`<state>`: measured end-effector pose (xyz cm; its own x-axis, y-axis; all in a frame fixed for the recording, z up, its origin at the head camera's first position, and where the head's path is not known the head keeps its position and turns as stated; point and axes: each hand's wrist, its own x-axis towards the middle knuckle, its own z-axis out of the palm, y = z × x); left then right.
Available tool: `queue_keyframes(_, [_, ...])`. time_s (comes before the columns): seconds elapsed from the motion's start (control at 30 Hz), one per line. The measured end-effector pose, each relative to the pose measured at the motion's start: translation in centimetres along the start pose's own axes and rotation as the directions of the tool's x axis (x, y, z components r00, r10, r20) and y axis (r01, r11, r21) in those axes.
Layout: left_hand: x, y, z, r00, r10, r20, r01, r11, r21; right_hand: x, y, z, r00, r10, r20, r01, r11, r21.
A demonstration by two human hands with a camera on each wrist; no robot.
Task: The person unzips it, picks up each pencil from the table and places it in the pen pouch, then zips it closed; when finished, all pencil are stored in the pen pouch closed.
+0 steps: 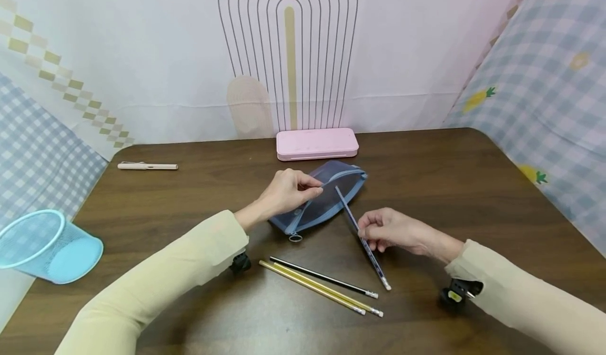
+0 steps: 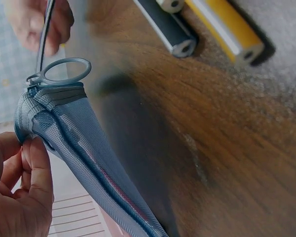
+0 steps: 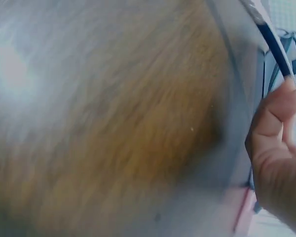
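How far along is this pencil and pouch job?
Done: the blue pouch is open, its rim pinched by the left hand. In hand: the right hand holds a blue pencil, its far end at the opening. Apparently remaining: a black pencil and two yellow pencils on the table.

No text, brand or number can be read in any view. Marks on the barrel of the dark blue pencil (image 1: 372, 257), right of centre in the head view, and on the yellow-green patch (image 1: 454, 296) at lower right are too small.
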<state>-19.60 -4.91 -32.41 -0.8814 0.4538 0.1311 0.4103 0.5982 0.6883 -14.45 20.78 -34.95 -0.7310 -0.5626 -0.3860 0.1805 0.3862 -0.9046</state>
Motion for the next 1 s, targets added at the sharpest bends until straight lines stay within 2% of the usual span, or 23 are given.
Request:
queue_keyframes(0.13, [-0.1, 0.0, 0.1, 1.000, 0.007, 0.005, -0.007, 1.000, -0.002, 0.8, 0.2, -0.2, 0.995, 0.065, -0.072, -0.047, 0.971, 0.233])
queue_keyframes(0.33, [0.0, 0.0, 0.3, 1.000, 0.010, 0.003, -0.010, 1.000, -0.004, 2.0, 0.0, 0.5, 0.989, 0.083, -0.122, -0.030, 0.922, 0.385])
queue_keyframes(0.53, [0.0, 0.0, 0.4, 1.000, 0.003, 0.001, -0.003, 1.000, 0.003, 2.9, -0.6, 1.3, 0.979, 0.102, -0.177, 0.014, 0.833, 0.554])
queue_keyframes(0.7, [0.0, -0.1, 0.5, 1.000, 0.001, 0.007, -0.001, 1.000, 0.005, 3.5, -1.1, 1.8, 0.968, 0.126, -0.215, 0.036, 0.784, 0.619])
queue_keyframes(1.0, [0.1, -0.1, 0.7, 1.000, 0.011, 0.014, -0.011, 1.000, 0.004, 4.6, -1.7, 2.5, 0.956, 0.127, -0.266, 0.084, 0.748, 0.659])
